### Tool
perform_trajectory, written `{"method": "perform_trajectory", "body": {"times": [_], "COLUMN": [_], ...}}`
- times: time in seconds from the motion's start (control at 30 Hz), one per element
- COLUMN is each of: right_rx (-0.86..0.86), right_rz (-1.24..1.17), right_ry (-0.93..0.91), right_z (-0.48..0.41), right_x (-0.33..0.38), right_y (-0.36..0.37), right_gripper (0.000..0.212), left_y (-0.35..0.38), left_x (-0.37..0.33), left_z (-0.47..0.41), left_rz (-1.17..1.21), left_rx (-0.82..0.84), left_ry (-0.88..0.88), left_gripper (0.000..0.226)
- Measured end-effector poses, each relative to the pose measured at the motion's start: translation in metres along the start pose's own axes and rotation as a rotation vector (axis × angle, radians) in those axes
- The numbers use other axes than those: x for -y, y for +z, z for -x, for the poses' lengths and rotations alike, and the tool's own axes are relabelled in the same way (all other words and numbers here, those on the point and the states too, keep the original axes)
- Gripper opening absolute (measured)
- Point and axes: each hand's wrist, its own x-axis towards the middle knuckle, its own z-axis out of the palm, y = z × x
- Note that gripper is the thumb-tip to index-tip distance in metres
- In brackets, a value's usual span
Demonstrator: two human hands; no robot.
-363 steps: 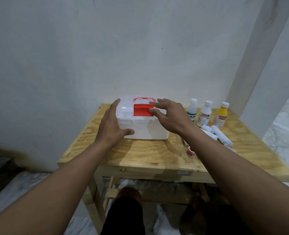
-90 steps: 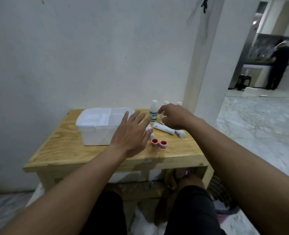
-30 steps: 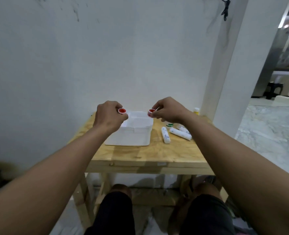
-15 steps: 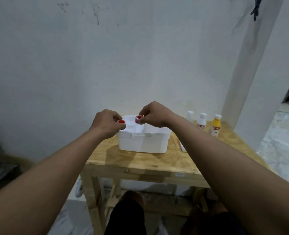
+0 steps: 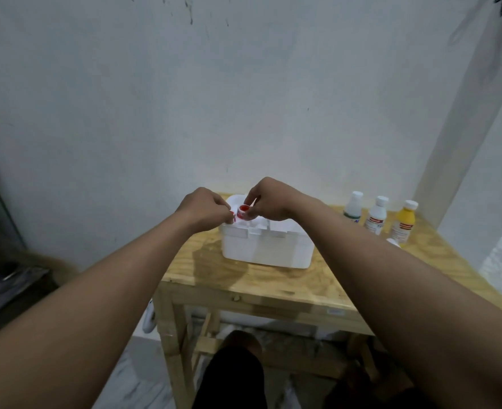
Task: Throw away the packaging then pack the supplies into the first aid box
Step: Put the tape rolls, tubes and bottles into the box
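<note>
The white first aid box (image 5: 266,247) stands open on the wooden table (image 5: 276,283), its lid off. Both my hands hover over the box's left end. My right hand (image 5: 269,200) pinches a small tape roll with a red core (image 5: 243,210). My left hand (image 5: 207,209) has its fingers curled round a second red-cored roll, of which only a red sliver shows at the fingertips. The two hands nearly touch. Right of the box stand three bottles: one with a green label (image 5: 353,207), one with a red label (image 5: 376,215), and a yellow one (image 5: 403,221).
A white rolled item (image 5: 393,242) peeks out behind my right forearm near the bottles. The table stands against a white wall, with a pillar at the right. My knees are below the table's front edge. Dark objects lie on the floor at far left.
My hands have drawn closer together over the box's left end, each still holding a tape roll. The view has shifted a little to the left.
</note>
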Motion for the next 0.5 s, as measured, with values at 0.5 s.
{"method": "perform_trajectory", "body": {"times": [0.5], "right_rx": [0.015], "right_rz": [0.018], "right_ry": [0.012], "right_z": [-0.006], "right_x": [0.000], "right_y": [0.003], "right_gripper": [0.035], "left_y": [0.008], "left_x": [0.023], "left_z": [0.012], "left_rz": [0.322], "left_rx": [0.163], "left_ry": [0.004], "left_gripper": [0.091]}}
